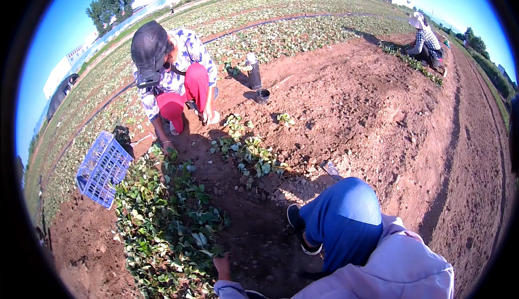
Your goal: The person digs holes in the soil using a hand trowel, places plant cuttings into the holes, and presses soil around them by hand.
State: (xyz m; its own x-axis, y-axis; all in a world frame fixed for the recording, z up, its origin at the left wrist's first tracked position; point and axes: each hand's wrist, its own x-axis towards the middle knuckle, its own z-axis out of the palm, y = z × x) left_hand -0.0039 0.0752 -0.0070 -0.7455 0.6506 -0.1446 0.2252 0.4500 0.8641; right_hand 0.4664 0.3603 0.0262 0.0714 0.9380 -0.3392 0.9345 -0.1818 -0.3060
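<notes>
Bare hand of the camera wearer comes in at the lower edge, just left of centre, its fingertips at the right edge of a dense heap of leafy green plants; leaves and shadow hide the fingers, so whether they are spread, narrowed or gripping a stem cannot be told; the heap fills the lower left of the frame, lying on brown soil; at lower right rise a bent knee in blue jeans and a lavender sleeve, with a dark, white-edged shoe left of the knee.

Across the heap, at upper left, crouches a co-worker in a dark cap, patterned top and red trousers, one of whose hands reaches down to the heap's top end; a blue-violet plastic crate stands tilted left of the heap; a smaller bunch of plants lies near the frame's centre, a lone sprig just above right of it; a black bottle stands beside a black cup at upper centre; another person in a checked shirt crouches at upper right, beside a strip of plants.
</notes>
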